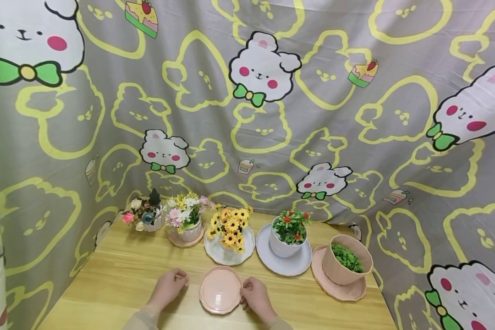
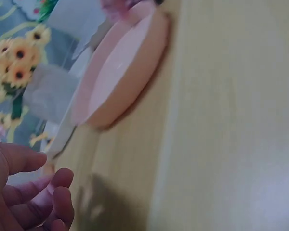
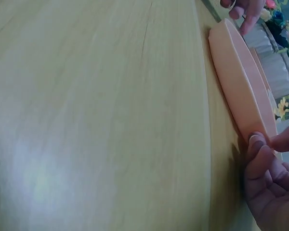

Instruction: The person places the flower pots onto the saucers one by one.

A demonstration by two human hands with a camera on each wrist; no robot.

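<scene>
A pink plant saucer (image 1: 220, 291) with a raised, scalloped rim lies near the front of the wooden table. My right hand (image 1: 255, 297) pinches the saucer's right rim between thumb and fingers, which the right wrist view shows close up on the saucer wall (image 3: 236, 86). To the left, my left hand (image 1: 170, 286) hovers apart from the saucer. Its fingers (image 2: 62, 199) are loosely bent and hold nothing, and a gap shows between them and the saucer in the left wrist view.
Behind stand potted flowers: mixed roses (image 1: 142, 213), pink-and-white blooms (image 1: 185, 213), yellow daisies (image 1: 231, 227) on a white saucer (image 1: 227, 260), and a red-flowered plant (image 1: 290, 227) on a grey saucer (image 1: 268, 261). At right, a pink pot (image 1: 338, 270) sits on a pink saucer (image 1: 350, 293). Patterned curtains surround the table.
</scene>
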